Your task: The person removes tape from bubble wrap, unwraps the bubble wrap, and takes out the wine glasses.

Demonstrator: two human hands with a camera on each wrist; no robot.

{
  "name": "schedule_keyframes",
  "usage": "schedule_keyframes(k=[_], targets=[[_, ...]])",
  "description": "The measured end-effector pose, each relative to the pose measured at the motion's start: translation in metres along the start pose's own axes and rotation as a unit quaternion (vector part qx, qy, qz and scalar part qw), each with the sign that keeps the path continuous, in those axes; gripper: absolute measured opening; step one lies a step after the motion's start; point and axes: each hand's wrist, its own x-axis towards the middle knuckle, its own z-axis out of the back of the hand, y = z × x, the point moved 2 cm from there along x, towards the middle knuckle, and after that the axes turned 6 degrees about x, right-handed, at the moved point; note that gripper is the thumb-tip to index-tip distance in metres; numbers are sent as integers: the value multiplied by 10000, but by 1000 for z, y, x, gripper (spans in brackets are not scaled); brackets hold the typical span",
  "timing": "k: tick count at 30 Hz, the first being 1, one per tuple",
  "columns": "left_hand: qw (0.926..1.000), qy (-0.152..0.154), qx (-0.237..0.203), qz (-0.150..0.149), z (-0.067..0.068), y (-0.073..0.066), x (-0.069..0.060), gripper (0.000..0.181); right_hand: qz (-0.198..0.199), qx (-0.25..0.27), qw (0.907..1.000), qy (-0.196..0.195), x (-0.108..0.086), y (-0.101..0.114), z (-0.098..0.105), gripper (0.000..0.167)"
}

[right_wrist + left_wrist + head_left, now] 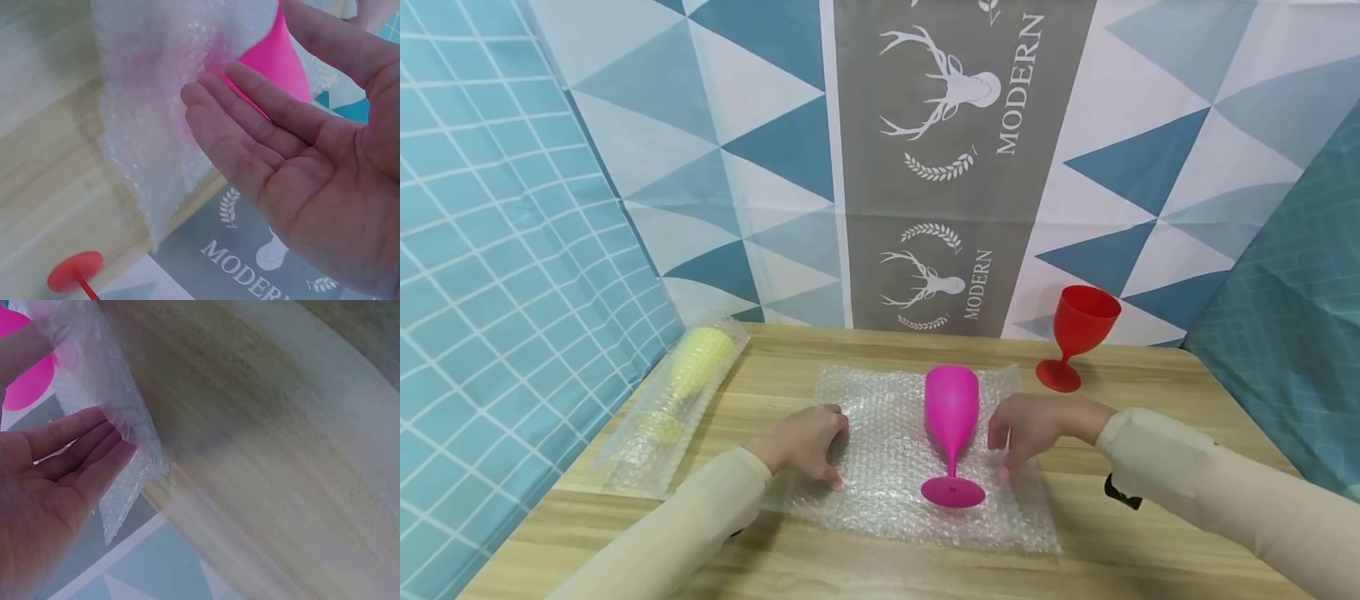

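Note:
A pink plastic goblet (952, 417) lies on its side on a flat sheet of bubble wrap (880, 492), its base toward the front. At the sheet's left side is the left hand (808, 442); in the left wrist view this hand (56, 469) has its fingertips against the wrap's edge, the thumb partly behind film. The right hand (1030, 425) is over the sheet's right part, beside the goblet and apart from it. Its fingers are loosely bent with nothing held, as the right wrist view of the hand (294, 156) shows.
A red goblet (1081, 325) stands at the back right of the wooden table (1157, 433). On the left lies a yellow goblet (698, 362) inside bubble wrap. Patterned cloth hangs behind the table, with blue cloth at both sides.

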Motion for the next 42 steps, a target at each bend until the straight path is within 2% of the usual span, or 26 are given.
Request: schedule_keyframes(k=[10,19,22,26,30,35,42], targets=[[9999,62,91,-36,3,-3,4,54,136,-425,9985,-332,2,5,29,28],[9995,311,105,38,4,-6,9,54,-131,-630,9960,-628,9,-5,43,23],[9992,361,167,4,6,-7,11,54,-316,-466,9957,-729,9,-8,45,20],[9985,433,320,-17,7,-7,12,52,-480,-250,9958,-744,10,-7,45,26],[9977,435,497,-118,10,-6,13,50,-608,-340,9940,-843,12,-5,46,26],[9971,496,571,-126,12,-7,15,49,-905,-380,9909,-918,16,-2,49,35],[9969,474,622,-109,9,-7,13,47,-1345,449,9880,-610,24,0,53,41]])
